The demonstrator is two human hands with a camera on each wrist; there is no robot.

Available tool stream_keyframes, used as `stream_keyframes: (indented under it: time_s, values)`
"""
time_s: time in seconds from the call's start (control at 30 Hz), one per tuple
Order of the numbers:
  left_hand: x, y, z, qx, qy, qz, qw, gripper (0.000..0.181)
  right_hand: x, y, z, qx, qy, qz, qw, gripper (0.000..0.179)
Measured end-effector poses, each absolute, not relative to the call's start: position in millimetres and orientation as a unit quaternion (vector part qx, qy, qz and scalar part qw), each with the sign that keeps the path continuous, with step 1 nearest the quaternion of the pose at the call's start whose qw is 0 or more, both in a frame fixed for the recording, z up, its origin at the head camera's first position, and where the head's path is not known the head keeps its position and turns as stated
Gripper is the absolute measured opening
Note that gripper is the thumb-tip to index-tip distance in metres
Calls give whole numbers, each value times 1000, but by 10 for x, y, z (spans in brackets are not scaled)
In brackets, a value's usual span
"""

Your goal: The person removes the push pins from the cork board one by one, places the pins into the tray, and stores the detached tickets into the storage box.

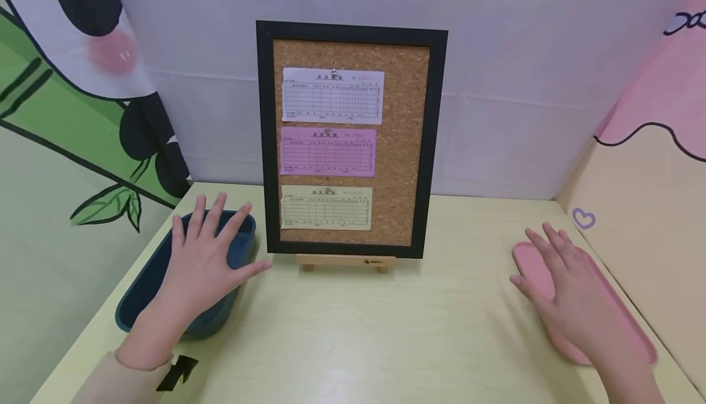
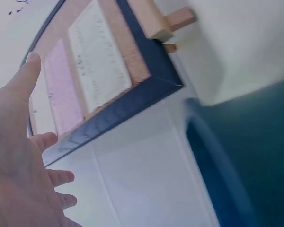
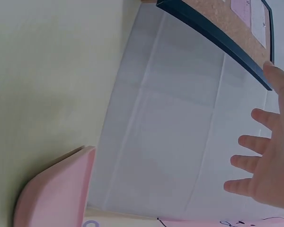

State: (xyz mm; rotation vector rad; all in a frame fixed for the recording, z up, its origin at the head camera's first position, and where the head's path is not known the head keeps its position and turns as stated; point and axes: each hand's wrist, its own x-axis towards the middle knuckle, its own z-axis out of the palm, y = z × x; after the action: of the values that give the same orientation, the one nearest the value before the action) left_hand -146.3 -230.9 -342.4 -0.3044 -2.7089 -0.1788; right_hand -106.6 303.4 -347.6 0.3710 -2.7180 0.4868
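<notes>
My left hand (image 1: 201, 266) and right hand (image 1: 576, 297) spread fingers; only the head view pairs blue tray (image 1: 140, 300), pink tray (image 1: 565, 341); three receipts (image 1: 328, 152), one corkboard (image 1: 404, 140).

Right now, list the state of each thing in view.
Left hand, open, fingers spread
Right hand, open, fingers extended
Cork board, standing up
Wooden stand, supporting the board
White slip, fastened, top
Pink slip, fastened, middle
Yellow slip, fastened, lowest
Blue bin, open-topped, partly hidden
Pink tray, lying flat, partly hidden

You can read "No" on the white slip (image 1: 333, 96); print on the pink slip (image 1: 328, 151), yellow slip (image 1: 326, 208) and easel (image 1: 336, 260) is too small.
</notes>
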Motion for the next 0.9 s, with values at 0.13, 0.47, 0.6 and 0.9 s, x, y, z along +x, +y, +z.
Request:
stream_keyframes:
  time_s: [0.13,0.47,0.6,0.9]
  values:
    - [-1496,-2239,-3256,-113,-964,-85,227,102,-1118,2959,-3328,138,-941,216,222,74]
    - [-1634,-2080,-2873,-123,-945,-129,275,100,-1210,2751,-2921,148,-919,241,275,77]
    - [-1710,-2020,-2759,-124,-939,-148,285,101,-1294,2644,-2786,161,-906,241,308,75]
    - [-1927,-1899,-2536,-131,-916,-215,312,97,-1534,2361,-2491,204,-870,255,369,69]
